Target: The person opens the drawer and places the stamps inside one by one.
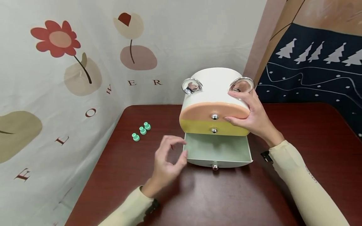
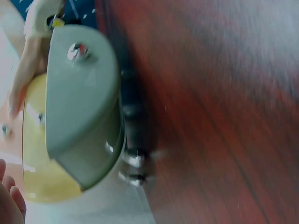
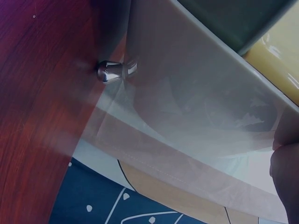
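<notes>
A small frog-shaped drawer box (image 1: 216,81) with a white top and two round silver eyes stands on the table. Its orange and yellow drawers are closed, while the pale green bottom drawer (image 1: 219,147) is pulled out, its bare floor showing. My right hand (image 1: 255,114) grips the box's right side, thumb on the front and fingers on top by the right eye. In the right wrist view, fingers (image 3: 286,172) lie against the white side. My left hand (image 1: 168,161) holds nothing, its fingers and thumb curved apart beside the drawer's left edge.
Three small mint-green pegs (image 1: 142,130) stand on the dark red wooden table (image 1: 135,169), left of the box. A white flower-print cloth (image 1: 93,56) hangs behind and at the left. A navy cloth with white trees (image 1: 316,69) hangs at the back right.
</notes>
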A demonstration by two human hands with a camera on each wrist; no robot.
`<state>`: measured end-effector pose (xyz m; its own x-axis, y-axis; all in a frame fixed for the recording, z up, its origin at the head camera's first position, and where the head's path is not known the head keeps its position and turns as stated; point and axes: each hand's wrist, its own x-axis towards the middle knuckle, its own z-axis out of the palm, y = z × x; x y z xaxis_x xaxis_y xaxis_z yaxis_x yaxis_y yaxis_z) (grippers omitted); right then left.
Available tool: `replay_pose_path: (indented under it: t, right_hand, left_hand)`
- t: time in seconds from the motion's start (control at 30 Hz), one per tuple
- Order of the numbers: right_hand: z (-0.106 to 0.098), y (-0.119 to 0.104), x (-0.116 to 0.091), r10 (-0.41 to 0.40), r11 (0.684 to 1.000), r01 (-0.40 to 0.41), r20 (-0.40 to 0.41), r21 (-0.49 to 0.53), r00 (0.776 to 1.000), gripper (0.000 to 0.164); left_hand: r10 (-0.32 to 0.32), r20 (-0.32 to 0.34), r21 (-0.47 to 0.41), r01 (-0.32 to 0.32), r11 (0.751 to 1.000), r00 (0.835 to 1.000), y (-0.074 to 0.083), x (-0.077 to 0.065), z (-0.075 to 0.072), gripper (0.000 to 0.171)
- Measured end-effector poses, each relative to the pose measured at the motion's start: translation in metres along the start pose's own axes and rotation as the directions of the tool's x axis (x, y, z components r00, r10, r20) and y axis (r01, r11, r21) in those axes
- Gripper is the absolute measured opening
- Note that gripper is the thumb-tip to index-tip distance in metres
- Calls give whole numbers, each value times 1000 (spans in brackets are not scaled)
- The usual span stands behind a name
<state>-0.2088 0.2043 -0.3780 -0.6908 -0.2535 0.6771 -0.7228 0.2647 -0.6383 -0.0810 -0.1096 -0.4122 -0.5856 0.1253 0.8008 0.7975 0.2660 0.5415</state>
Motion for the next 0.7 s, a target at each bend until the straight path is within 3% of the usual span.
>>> replay_pose_path:
  t: [0.1, 0.33, 0.43, 0.57, 0.7]
  right_hand:
    - [0, 0, 0, 1, 1000, -1, -1, 2, 1000, 84]
    - [-2, 1, 2, -5, 1000, 5, 2, 12, 1000, 85]
    - [-1, 0, 5, -7, 1000, 7, 10, 6, 1000, 85]
    - [-1, -1, 5, 8, 1000, -8, 12, -8, 1000, 85]
    - [1, -2, 2, 32, 999, -32, 18, 3, 999, 86]
  left_hand:
    - [-63, -35, 23, 64, 998, 997, -7, 5, -13, 27]
    - [-98, -108, 99, 109, 989, 989, -29, 16, -43, 29]
    - [-138, -150, 165, 163, 973, 979, -39, 17, -56, 27]
    - [-237, -215, 248, 288, 925, 947, -51, 14, -76, 25]
    - [-358, -254, 334, 429, 839, 899, -60, 6, -101, 28]
